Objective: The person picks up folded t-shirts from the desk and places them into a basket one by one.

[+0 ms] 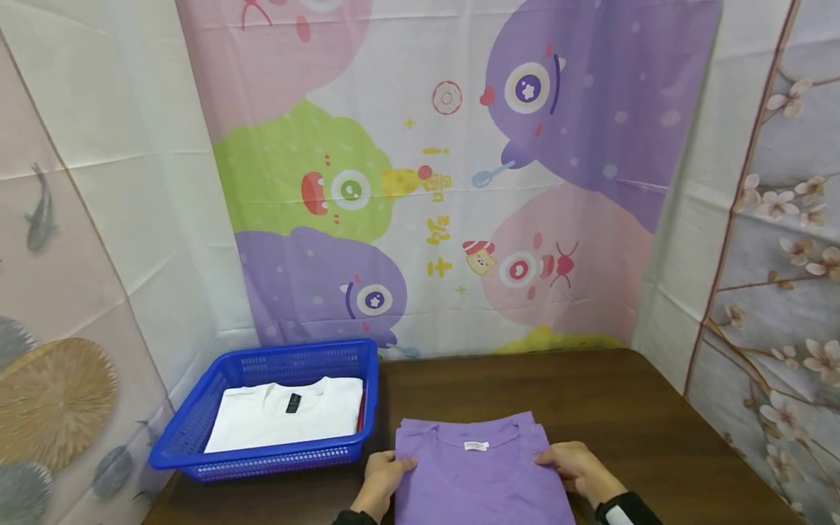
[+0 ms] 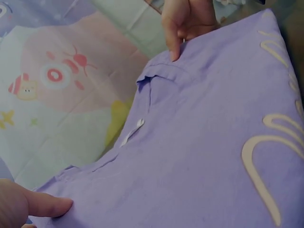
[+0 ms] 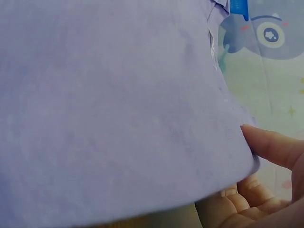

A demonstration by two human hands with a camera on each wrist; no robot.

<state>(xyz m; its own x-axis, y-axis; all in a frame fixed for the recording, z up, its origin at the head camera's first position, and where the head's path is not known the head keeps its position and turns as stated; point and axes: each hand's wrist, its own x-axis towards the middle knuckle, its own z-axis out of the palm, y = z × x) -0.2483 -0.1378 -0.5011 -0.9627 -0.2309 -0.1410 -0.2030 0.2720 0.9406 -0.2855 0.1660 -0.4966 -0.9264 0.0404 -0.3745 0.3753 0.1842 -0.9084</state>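
Observation:
A folded purple T-shirt (image 1: 482, 474) with a white neck label is at the front of the table, its collar toward the back. My left hand (image 1: 383, 477) pinches its left edge, thumb on top. On the opposite edge, my right hand (image 1: 580, 470) grips the cloth between thumb and fingers. The left wrist view shows the T-shirt (image 2: 190, 128) with pale printed lines near its lower part. In the right wrist view the right hand (image 3: 266, 185) has its thumb over the shirt and fingers curled beneath; the cloth's edge there looks raised.
Left of the shirt stands a blue plastic basket (image 1: 262, 467) holding a folded white T-shirt (image 1: 289, 419), with a bit of red cloth (image 1: 362, 410) at its side. The brown table (image 1: 525, 379) meets a cartoon-printed curtain (image 1: 433, 306) behind, with patterned hangings on both sides.

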